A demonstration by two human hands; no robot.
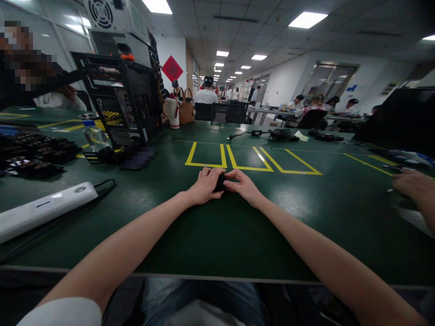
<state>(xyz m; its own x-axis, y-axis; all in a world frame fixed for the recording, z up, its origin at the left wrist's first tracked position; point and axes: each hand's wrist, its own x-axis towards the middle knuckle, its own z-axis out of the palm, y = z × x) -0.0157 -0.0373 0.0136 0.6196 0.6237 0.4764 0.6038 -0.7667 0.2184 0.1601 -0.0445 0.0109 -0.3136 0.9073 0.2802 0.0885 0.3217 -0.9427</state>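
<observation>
Both my hands meet over the green table (231,231), just in front of the yellow tape outlines. Between them is a small black object (220,182), mostly covered by fingers, so its kind does not show. My left hand (206,185) wraps round it from the left, thumb toward me. From the other side my right hand (243,186) pinches at its right edge with thumb and forefinger.
A white power strip (50,210) lies at left, near a heap of black parts (34,151). Behind stand an open computer case (127,99) and a paper cup (173,113). Coiled black cables (282,134) lie farther back. Another person's hand (414,185) works at right.
</observation>
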